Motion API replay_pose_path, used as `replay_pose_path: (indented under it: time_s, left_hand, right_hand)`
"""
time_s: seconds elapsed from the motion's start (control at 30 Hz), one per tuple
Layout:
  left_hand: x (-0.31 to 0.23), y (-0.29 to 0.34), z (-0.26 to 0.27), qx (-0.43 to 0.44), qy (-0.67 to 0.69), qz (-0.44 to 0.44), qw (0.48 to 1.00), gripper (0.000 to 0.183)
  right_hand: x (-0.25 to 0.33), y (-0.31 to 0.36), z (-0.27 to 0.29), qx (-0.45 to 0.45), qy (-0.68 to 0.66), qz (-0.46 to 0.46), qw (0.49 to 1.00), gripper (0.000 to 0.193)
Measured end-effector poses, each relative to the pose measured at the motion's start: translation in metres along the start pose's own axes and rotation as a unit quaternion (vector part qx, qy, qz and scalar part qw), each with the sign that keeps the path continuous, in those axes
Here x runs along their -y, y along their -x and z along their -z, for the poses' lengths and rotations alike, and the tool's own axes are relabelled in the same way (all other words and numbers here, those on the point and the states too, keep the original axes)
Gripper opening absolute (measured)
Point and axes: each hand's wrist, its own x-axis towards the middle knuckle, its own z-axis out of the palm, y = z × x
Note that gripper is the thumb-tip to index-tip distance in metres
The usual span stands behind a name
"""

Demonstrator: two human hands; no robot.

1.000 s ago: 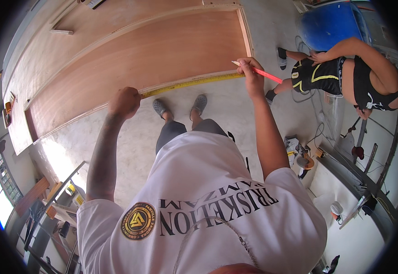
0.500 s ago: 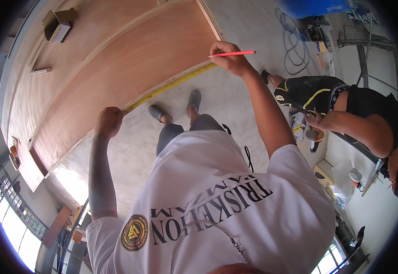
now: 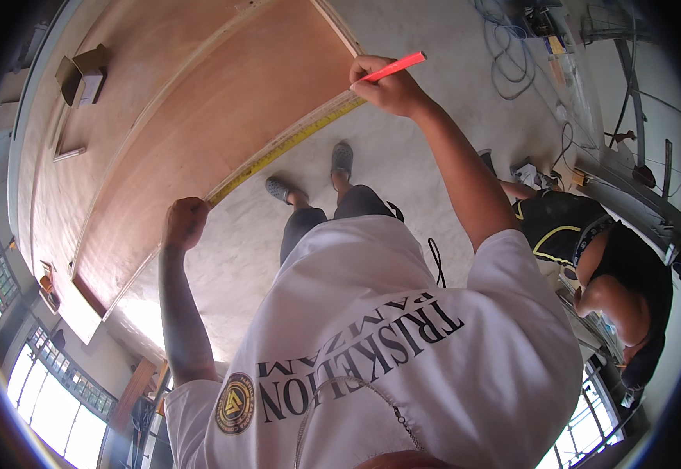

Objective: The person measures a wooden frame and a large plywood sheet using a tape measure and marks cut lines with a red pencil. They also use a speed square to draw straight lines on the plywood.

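A yellow tape measure point(image 3: 285, 146) stretches along the near edge of a large reddish-brown wooden panel point(image 3: 231, 109). My left hand point(image 3: 185, 223) is closed in a fist at the tape's left end; the part inside the fist is hidden. At the tape's right end, by the panel's corner, my right hand point(image 3: 393, 90) is closed around a red pencil point(image 3: 400, 66). That pencil tilts up to the right, its lower end by the panel's edge. Whether the right fingers also pinch the tape I cannot tell.
An opened cardboard box point(image 3: 82, 76) lies on the panel's far left. Grey cable point(image 3: 504, 66) is coiled on the concrete floor point(image 3: 426, 203). Another person point(image 3: 571, 230) in dark clothes bends over at the right, near tools. My feet stand just short of the panel.
The view has shifted. My right hand has tilted the pencil more steeply, with its lower end toward the panel's edge. The other person has bent further, away from me. The tape stays stretched.
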Motion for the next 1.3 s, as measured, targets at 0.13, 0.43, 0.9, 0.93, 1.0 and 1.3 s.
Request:
replay_pose_path:
  time_s: [0.13, 0.43, 0.9, 0.93, 1.0, 1.3]
  left_hand:
    - [0.004, 0.006, 0.000, 0.025, 0.023, -0.015, 0.999, 0.035]
    - [0.023, 0.013, -0.003, 0.082, 0.062, 0.010, 0.995, 0.034]
    - [0.024, 0.002, 0.000, 0.069, 0.081, 0.019, 0.994, 0.037]
    - [0.025, 0.003, 0.000, 0.068, 0.083, -0.002, 0.994, 0.037]
    - [0.025, 0.002, 0.001, 0.073, 0.092, -0.001, 0.993, 0.037]
    - [0.026, -0.005, 0.004, 0.104, 0.094, -0.011, 0.990, 0.034]
  right_hand:
    - [-0.005, 0.012, 0.007, -0.116, -0.077, 0.018, 0.990, 0.008]
    - [-0.012, 0.032, 0.010, -0.226, -0.224, 0.003, 0.948, 0.010]
    - [-0.006, 0.010, -0.006, -0.162, -0.245, -0.003, 0.956, 0.011]
    - [-0.006, 0.009, -0.007, -0.156, -0.243, -0.003, 0.957, 0.011]
    - [-0.006, 0.007, -0.009, -0.150, -0.239, -0.004, 0.959, 0.010]
    - [-0.008, 0.011, -0.007, -0.182, -0.227, -0.027, 0.956, 0.012]
